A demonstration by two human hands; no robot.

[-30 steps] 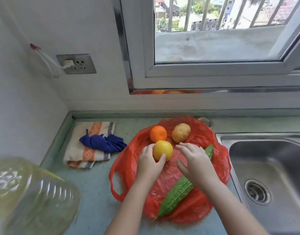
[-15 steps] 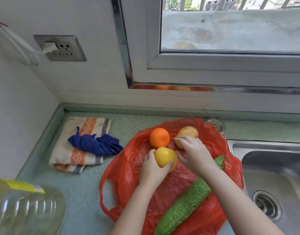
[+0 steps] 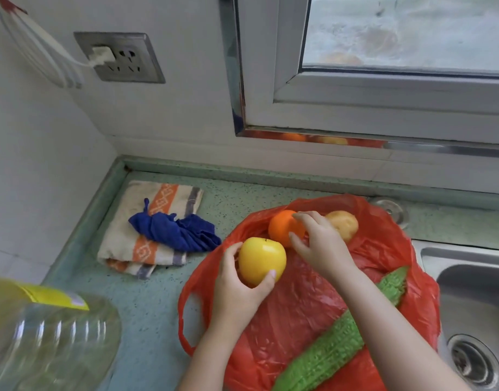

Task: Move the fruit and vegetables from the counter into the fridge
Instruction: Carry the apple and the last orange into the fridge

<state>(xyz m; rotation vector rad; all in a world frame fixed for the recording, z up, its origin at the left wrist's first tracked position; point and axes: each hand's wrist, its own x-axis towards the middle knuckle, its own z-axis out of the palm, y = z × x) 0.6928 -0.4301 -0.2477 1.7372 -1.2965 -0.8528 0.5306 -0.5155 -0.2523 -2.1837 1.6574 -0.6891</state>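
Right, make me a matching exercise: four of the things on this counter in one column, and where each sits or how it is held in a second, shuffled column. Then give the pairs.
Things:
1. yellow apple
2. orange
3. bitter gourd
4. blue cloth

States:
A. lying on the striped towel
B. gripped in the left hand
C. lying untouched across the red plastic bag, near the sink
D. under the fingertips of the right hand

Pairs: 1-B, 2-D, 3-C, 4-A
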